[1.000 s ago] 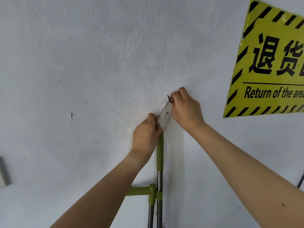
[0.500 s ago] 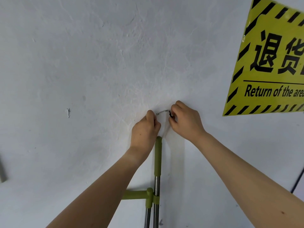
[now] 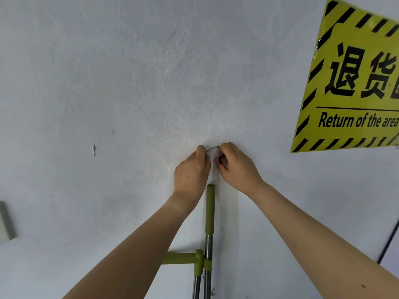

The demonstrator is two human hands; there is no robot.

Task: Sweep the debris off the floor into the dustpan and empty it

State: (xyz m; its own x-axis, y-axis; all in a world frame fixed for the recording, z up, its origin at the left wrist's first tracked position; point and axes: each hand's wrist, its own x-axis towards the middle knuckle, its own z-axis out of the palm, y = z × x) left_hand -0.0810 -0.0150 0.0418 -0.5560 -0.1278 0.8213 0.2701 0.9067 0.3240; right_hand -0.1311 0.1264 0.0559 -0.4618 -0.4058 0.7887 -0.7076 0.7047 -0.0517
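Note:
The broom and dustpan set stands upright against the white wall (image 3: 129, 83). Its green handle grip (image 3: 210, 208) tops two metal shafts (image 3: 205, 281) joined by a green clip with a side bar (image 3: 183, 258). The brush head, the dustpan and the floor are out of view. Just above the grip, my left hand (image 3: 192, 169) and my right hand (image 3: 237, 167) are pressed to the wall, pinching the two ends of a thin grey loop (image 3: 212, 147). My right fingers also hold a small black piece (image 3: 220, 159).
A yellow and black sign (image 3: 349, 83) reading "Return of the area" is stuck on the wall at the upper right. A grey plate (image 3: 5, 221) sits at the left edge, and a black cable (image 3: 388, 242) runs down at the right. A paint chip (image 3: 93, 149) marks the wall.
The clear strip stretched between my hands a second ago is gone from sight, and a thin loop arcs between them. My hands have drawn together, and the grip top now shows below my left hand.

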